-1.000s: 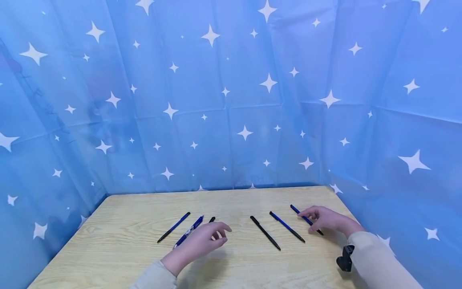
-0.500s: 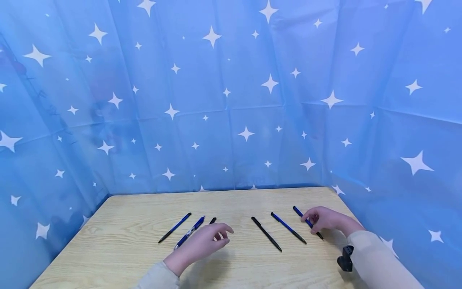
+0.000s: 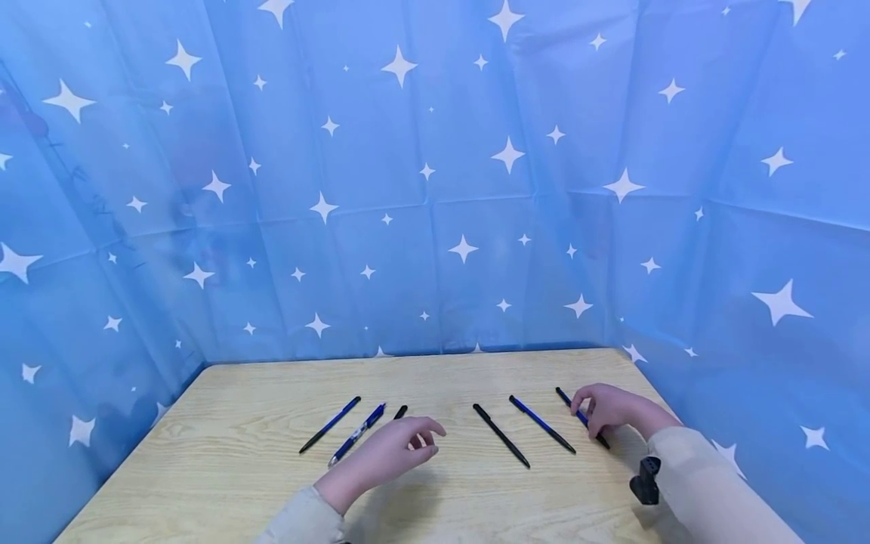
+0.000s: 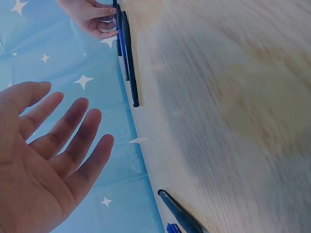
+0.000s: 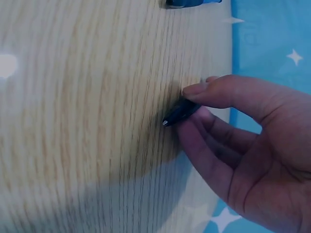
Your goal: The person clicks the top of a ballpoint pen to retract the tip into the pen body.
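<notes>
My right hand [image 3: 612,408] pinches a blue pen with a black tip [image 3: 563,396] between thumb and fingers at the right of the table. In the right wrist view, the dark pen tip [image 5: 180,112] sticks out of that grip close over the wood. Two more pens lie left of it, a blue pen [image 3: 542,425] and a black pen [image 3: 501,436]. My left hand [image 3: 390,452] hovers above the table holding nothing, its fingers loosely bent. It partly covers another black pen [image 3: 401,412]. Beside that lie a blue-and-white pen [image 3: 358,433] and a slim blue pen [image 3: 330,425].
The light wooden table [image 3: 258,393] ends at a blue curtain with white stars [image 3: 435,227], which hangs behind it and along both sides. A black device [image 3: 646,480] sits at the right wrist, by the pale sleeve [image 3: 714,483].
The fingers of my right hand have drawn in around the rightmost pen, which has shifted slightly right. My left hand has drifted a little to the right; the other pens lie as before.
</notes>
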A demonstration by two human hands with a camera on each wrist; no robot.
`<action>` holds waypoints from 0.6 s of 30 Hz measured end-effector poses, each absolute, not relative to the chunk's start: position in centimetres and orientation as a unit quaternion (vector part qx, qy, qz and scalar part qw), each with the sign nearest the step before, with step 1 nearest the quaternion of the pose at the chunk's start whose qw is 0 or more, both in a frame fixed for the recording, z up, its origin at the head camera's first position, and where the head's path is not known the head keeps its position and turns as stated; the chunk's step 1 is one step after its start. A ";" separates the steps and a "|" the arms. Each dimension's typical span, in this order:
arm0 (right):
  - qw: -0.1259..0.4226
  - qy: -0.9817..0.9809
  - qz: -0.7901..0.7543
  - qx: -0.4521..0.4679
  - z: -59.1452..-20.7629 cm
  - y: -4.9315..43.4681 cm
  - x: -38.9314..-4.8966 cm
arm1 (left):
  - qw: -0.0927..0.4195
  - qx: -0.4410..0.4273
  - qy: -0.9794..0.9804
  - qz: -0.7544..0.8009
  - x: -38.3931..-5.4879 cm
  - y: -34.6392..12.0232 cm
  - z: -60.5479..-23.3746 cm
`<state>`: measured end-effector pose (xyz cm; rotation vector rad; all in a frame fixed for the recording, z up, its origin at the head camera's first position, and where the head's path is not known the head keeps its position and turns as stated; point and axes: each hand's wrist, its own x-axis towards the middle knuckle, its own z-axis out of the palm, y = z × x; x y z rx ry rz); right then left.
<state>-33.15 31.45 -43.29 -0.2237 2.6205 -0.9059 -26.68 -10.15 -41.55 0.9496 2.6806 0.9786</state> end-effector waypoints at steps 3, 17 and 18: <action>0.187 0.924 -0.328 -0.064 -43.1 31.3 -33.0 | 0.062 0.318 0.889 0.322 -26.6 -10.1 -41.5; 0.206 0.870 -0.433 -0.113 -42.4 30.9 -32.4 | 0.092 0.306 0.881 0.350 -26.8 -9.0 -40.6; 0.204 0.866 -0.440 -0.120 -42.3 30.6 -32.3 | 0.090 0.305 0.880 0.351 -26.9 -8.9 -40.5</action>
